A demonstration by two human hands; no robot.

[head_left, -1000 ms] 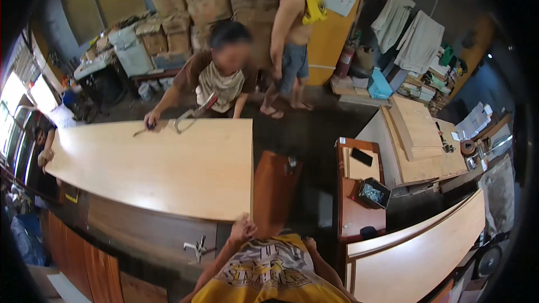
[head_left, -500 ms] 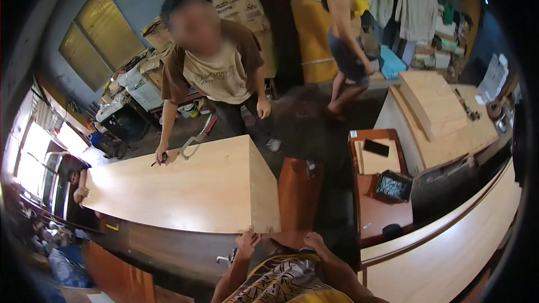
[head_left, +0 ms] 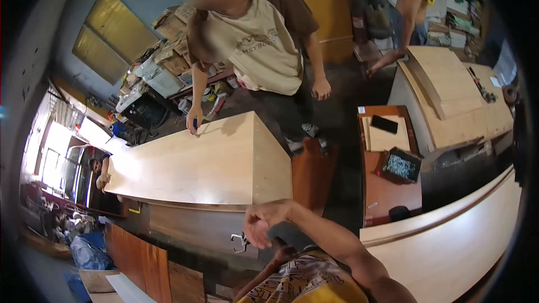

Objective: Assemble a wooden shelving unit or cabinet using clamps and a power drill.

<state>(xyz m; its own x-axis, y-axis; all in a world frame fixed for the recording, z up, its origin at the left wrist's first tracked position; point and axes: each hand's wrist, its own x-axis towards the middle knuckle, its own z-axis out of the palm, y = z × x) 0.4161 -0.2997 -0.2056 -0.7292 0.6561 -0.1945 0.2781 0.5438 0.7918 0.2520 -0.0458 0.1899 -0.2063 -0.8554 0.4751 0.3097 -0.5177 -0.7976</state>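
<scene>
A long pale wooden box (head_left: 185,160) stretches from the middle toward the far left, its narrow end facing right. Over its near right corner hangs my right hand (head_left: 265,223), bent down at the wrist, fingers loosely extended and slightly blurred; I see nothing held in it. Whether it touches the box I cannot tell. My left hand (head_left: 284,253) is low, close to my body and in shadow, its fingers unclear. A silver metal clamp-like piece (head_left: 240,242) sits below the box's near edge. Across the box, a co-worker's hand (head_left: 194,122) holds a slim blue-handled thing on its top.
Another person (head_left: 102,175) is at the box's far left end. To the right, a reddish-brown board (head_left: 375,185) bears a phone (head_left: 384,124) and a dark tray of screws (head_left: 401,165). Pale panels (head_left: 449,235) lie at lower right. Brown boards (head_left: 137,258) stand lower left.
My right hand has swung left and up over the box's corner. My left hand has left the box edge and drawn back toward my body. The co-worker now leans nearer; my view has shifted.
</scene>
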